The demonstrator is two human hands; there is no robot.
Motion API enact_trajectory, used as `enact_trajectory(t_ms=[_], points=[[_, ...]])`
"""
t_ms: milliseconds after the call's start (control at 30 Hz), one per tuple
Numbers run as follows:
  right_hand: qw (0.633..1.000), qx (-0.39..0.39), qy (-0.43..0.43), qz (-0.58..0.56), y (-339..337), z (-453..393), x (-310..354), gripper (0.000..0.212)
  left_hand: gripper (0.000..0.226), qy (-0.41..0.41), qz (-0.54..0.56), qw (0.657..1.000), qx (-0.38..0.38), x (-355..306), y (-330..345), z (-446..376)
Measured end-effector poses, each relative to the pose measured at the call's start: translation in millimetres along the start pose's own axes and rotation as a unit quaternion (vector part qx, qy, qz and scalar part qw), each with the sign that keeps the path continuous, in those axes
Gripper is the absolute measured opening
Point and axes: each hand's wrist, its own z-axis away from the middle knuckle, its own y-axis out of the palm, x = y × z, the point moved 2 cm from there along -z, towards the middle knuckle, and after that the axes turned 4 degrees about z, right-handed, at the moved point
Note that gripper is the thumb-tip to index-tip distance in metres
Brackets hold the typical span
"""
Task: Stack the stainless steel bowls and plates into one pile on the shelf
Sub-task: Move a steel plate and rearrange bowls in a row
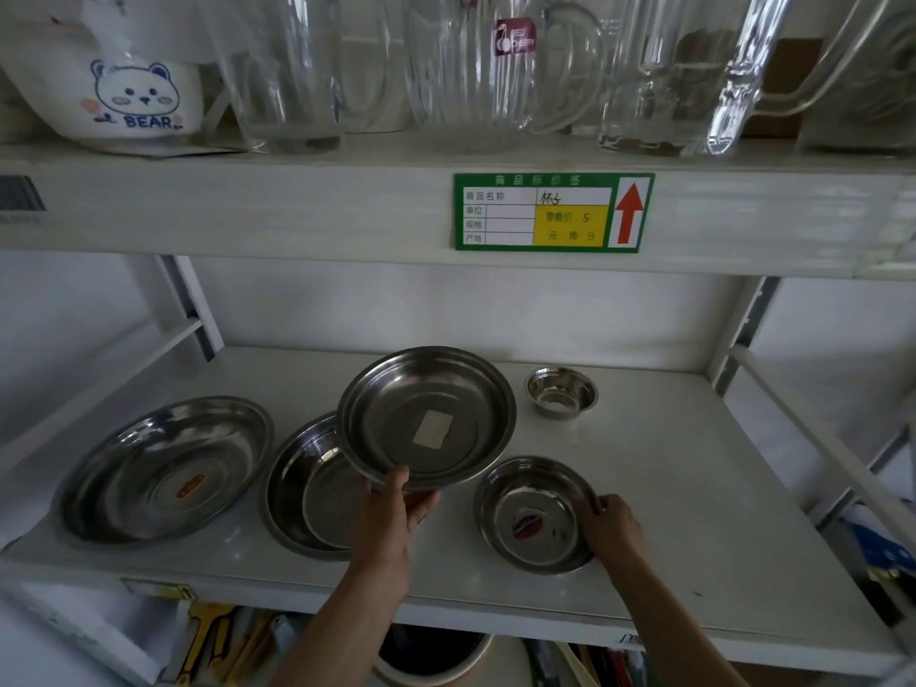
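Several stainless steel dishes lie on the white shelf [694,488]. My left hand [391,513] grips the near rim of a steel plate [426,414] and holds it tilted above the shelf, overlapping a second plate [302,488] that lies flat beneath it. The largest plate [163,468] rests at the left. My right hand [612,525] grips the right rim of a medium bowl [533,513] that sits on the shelf. A small bowl [561,390] stands alone at the back right.
The upper shelf carries glass jugs [486,71] and a white bear-printed bowl [134,96], with a green price label [552,212] on its front edge. White uprights stand at both sides. Tools and a dark pot show below the shelf's front edge.
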Motion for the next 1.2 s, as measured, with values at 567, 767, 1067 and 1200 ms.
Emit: enact_trajectory(t_ms=[567, 767, 1067, 1200], points=[[0.998, -0.011, -0.017, -0.053, -14.8, 2.5, -18.5, 0.028, 0.041, -0.001, -0.009, 1.0, 0.014, 22.7, 4.8, -6.9], [0.996, -0.046, 0.004, -0.081, -36.9, -1.6, -35.8, 0.033, 0.035, -0.02, -0.034, 0.999, 0.033, 37.4, 18.4, -1.8], [0.992, -0.093, 0.011, -0.081, -74.8, -7.9, -67.9, 0.036, 0.041, -0.057, -0.048, 0.996, 0.045, 70.7, 39.5, 4.6], [0.991, -0.106, 0.024, -0.084, -87.1, -10.8, -83.1, 0.039, 0.042, -0.078, -0.048, 0.995, 0.048, 83.5, 43.8, 8.4]])
